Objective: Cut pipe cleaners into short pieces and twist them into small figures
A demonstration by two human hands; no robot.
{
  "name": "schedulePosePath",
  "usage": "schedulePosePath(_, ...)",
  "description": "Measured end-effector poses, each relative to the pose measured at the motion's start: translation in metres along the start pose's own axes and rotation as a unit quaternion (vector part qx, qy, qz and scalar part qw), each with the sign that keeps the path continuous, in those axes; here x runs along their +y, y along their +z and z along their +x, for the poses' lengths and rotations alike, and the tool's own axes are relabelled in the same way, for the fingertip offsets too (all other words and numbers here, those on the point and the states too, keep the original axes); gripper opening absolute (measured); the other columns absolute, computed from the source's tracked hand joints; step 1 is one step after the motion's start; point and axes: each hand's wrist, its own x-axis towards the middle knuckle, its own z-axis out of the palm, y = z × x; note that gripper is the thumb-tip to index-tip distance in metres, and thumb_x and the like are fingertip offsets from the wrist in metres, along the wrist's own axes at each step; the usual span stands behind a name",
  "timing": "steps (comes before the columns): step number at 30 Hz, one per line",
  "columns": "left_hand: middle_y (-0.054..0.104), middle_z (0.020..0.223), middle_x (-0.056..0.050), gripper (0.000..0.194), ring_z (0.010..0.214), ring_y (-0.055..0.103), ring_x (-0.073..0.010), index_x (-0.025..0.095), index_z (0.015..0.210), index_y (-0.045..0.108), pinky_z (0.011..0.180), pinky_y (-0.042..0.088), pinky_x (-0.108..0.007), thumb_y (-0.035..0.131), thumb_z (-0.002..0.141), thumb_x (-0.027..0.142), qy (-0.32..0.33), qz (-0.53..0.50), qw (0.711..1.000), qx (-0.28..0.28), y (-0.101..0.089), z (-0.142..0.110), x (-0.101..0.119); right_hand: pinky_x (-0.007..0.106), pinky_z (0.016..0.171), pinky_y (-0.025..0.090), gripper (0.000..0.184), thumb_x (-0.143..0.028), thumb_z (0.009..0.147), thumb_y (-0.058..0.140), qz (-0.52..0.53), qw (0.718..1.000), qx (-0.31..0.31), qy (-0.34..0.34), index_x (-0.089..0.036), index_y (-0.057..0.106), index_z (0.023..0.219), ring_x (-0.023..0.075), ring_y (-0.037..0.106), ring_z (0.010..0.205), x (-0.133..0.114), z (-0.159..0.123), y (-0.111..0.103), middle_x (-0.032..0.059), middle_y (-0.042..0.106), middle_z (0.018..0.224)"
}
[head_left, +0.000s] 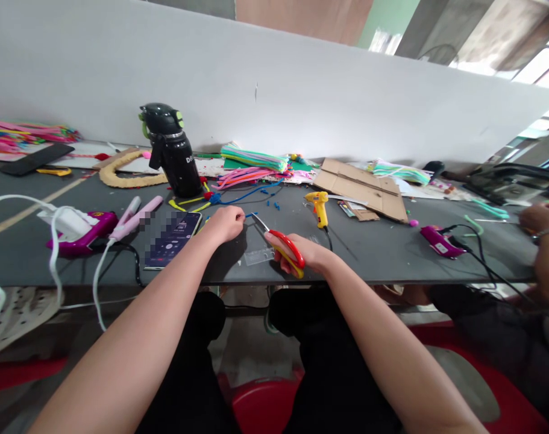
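Note:
My right hand [296,252] grips a pair of scissors [292,248] with red and yellow handles. Their blades point up and left, and the tip is close to my left hand [229,223]. That hand is closed in a pinch, and a short blue pipe cleaner [252,215] pokes out from its fingers toward the blades. A clear plastic ruler [258,257] lies under the scissors. Beyond my left hand, a longer blue pipe cleaner [251,195] and small cut blue bits [276,205] rest on the grey table [229,265].
A yellow glue gun [319,208] stands right of the scissors, before flattened cardboard [362,187]. Left are a phone [179,241], a black bottle [177,157], a pink hair straightener [136,217] and a purple power strip [82,235]. At far right is another person's hand [543,217].

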Motion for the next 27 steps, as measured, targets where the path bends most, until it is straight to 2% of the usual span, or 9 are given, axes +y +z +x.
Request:
schedulePosePath(13, 0.076, 0.091, -0.009, 0.024, 0.084, 0.067, -0.0233, 0.024, 0.085, 0.073, 0.067, 0.042, -0.027, 0.050, 0.082, 0.029, -0.009, 0.015, 1.000, -0.003, -0.0026, -0.0016, 0.0040, 0.023, 0.039, 0.041, 0.064, -0.076, 0.084, 0.054, 0.008, 1.000, -0.006, 0.005, -0.015, 0.057, 0.066, 0.0127, 0.051, 0.039, 0.0000, 0.0008, -0.0008, 0.0047, 0.057, 0.046)
schedulePosePath(27, 0.073, 0.083, -0.007, 0.021, 0.076, 0.064, -0.0225, 0.024, 0.080, 0.070, 0.065, 0.040, -0.028, 0.050, 0.080, 0.028, 0.002, 0.009, 1.000, -0.002, -0.0040, -0.0033, 0.0064, 0.023, 0.039, 0.040, 0.060, -0.072, 0.086, 0.056, 0.013, 1.000, 0.001, 0.015, -0.016, 0.055, 0.064, 0.0121, 0.050, 0.039, -0.0009, 0.0012, 0.0009, 0.0028, 0.056, 0.046)
